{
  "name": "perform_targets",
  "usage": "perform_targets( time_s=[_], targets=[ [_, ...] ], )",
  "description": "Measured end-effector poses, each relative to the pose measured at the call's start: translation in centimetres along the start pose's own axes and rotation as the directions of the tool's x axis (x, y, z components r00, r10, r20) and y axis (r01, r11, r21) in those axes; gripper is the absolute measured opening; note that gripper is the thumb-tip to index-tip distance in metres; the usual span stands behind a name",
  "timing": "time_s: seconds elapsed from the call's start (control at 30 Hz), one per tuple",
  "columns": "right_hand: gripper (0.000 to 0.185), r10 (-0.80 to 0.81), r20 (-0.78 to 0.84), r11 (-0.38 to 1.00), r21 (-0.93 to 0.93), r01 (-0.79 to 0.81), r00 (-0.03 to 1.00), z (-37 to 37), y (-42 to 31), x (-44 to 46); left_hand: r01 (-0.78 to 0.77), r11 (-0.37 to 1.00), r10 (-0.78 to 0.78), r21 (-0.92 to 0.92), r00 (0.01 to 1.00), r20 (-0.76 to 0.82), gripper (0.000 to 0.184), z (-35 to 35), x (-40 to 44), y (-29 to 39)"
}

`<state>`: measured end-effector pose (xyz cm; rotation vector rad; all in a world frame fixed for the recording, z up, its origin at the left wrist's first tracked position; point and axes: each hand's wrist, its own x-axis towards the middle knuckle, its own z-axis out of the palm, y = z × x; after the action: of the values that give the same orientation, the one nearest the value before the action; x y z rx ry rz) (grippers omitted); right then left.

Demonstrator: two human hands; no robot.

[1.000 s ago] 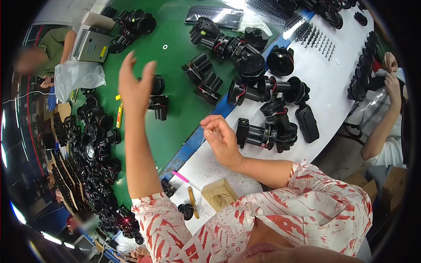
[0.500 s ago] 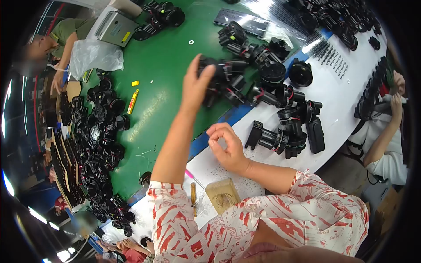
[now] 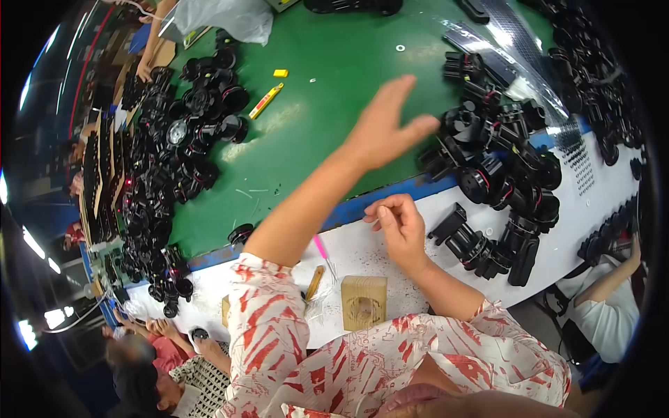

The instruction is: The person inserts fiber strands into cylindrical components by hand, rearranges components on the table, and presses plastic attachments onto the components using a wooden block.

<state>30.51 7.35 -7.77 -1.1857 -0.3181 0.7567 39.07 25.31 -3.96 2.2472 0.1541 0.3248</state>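
Note:
My left hand point(image 3: 389, 127) reaches over the green table mat point(image 3: 334, 76) with thumb and fingers spread and nothing held. To the right of its thumb lies a pile of black cylindrical parts point(image 3: 481, 177), some with red wires. Nearer to me, my right hand point(image 3: 401, 226) is above the white table strip, its fingers curled against the thumb; what they hold, if anything, is hidden. A black part with a boxy end point(image 3: 463, 240) lies to its right. Below the hands are a wooden block with a hollow point(image 3: 364, 302), a pink-handled tool point(image 3: 320, 247) and a yellow-brown tool point(image 3: 314, 283).
More black parts point(image 3: 202, 104) are heaped on the left. A yellow cutter point(image 3: 266, 100), a small yellow piece point(image 3: 280, 73) and a white ring point(image 3: 400, 48) lie on the mat. Co-workers sit at lower left and right; another person's arm point(image 3: 155, 42) reaches in at upper left.
My left hand took hold of black parts at the left, carried them right and let go beside the pile. My right hand stays curled. The view has swung left.

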Motion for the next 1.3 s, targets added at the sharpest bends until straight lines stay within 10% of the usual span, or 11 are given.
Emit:
perform_targets(
  time_s=[0.3,0.5,0.8,0.9,1.3],
  targets=[
    [0.010,-0.062,0.076,0.984,-0.160,0.074,0.995,0.3,1.1,-0.3,0.532,0.517,-0.177,0.670,0.833,-0.525,0.079,-27.2,-3.1,-16.8],
    [0.008,-0.052,0.070,0.984,-0.168,0.063,0.996,0.2,1.2,-0.8,0.763,0.588,-0.567,0.268,0.625,-0.537,0.108,-36.0,-1.7,-25.7],
    [0.008,-0.070,0.096,0.975,-0.203,0.088,0.993,0.4,1.1,-0.7,0.752,0.465,-0.582,0.467,0.658,-0.478,0.104,-34.7,-2.8,-26.7],
    [0.008,-0.054,0.097,0.969,-0.233,0.076,0.994,0.3,1.0,-0.7,0.552,0.494,-0.364,0.672,0.833,-0.417,0.083,-32.1,-5.4,-23.8],
    [0.009,-0.064,0.107,0.962,-0.257,0.090,0.992,0.1,1.1,-0.2,0.291,0.531,-0.298,0.796,0.943,-0.146,0.050,-24.8,-13.4,-13.5]
  ],
)
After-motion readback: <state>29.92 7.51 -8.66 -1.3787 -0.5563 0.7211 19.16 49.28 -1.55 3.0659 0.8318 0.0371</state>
